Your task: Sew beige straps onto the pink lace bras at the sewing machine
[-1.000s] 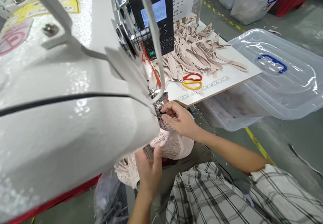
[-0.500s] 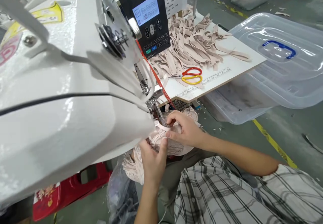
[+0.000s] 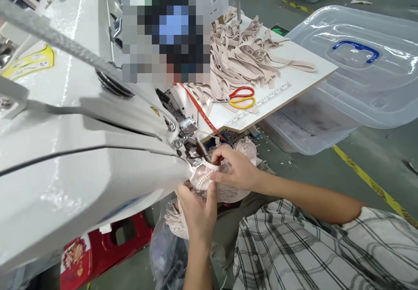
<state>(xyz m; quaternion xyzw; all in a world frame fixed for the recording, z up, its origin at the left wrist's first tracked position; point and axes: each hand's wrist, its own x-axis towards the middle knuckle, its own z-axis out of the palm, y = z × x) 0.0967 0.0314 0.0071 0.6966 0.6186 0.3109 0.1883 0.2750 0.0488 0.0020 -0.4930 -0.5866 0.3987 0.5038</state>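
A pale pink lace bra point(image 3: 203, 177) lies bunched under the head of a white sewing machine point(image 3: 137, 177), its trimmed edge curving up by the presser foot point(image 3: 196, 163). My left hand point(image 3: 197, 209) pinches the lower near side of the fabric between thumb and fingers. From the right, my right hand point(image 3: 237, 169) grips the upper edge close to the foot, with fingertips curled over it. Part of the lace hangs below and behind both hands, and the exact stitch point is hidden.
Red-and-yellow-handled scissors point(image 3: 242, 98) and a heap of beige fabric strips point(image 3: 248, 59) lie on the white table point(image 3: 307, 72). A lidded clear plastic bin point(image 3: 359, 94) stands to the right. Below the machine are a red stool point(image 3: 107, 246) and a plastic bag point(image 3: 160, 246).
The view has shifted, so the machine appears further left and its panel is now pixelated. Both hands keep their hold on the lace with little movement.
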